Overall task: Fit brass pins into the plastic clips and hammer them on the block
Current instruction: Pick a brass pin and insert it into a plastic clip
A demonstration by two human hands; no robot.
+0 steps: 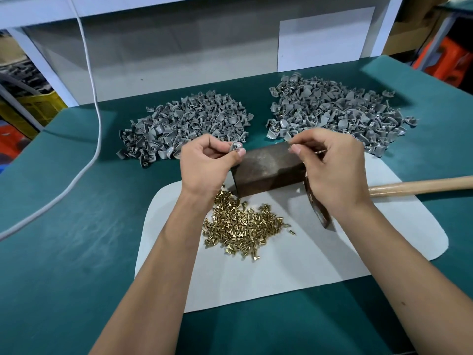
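Observation:
My left hand (pixel 207 162) pinches a grey plastic clip (pixel 236 146) just left of the dark metal block (pixel 268 167). My right hand (pixel 330 165) hovers over the block's right end, thumb and forefinger pinched on something tiny, apparently a brass pin (pixel 291 144). A heap of brass pins (pixel 243 224) lies on the white mat (pixel 294 257) in front of the block. The hammer lies under my right wrist, its rusty head (pixel 318 208) on the mat and its wooden handle (pixel 419 185) reaching right.
Two heaps of grey clips lie on the green table: one at the back left (pixel 184 124), one at the back right (pixel 337 116) with brass visible among them. A white cable (pixel 94 124) runs down the left side. White panels stand behind the table.

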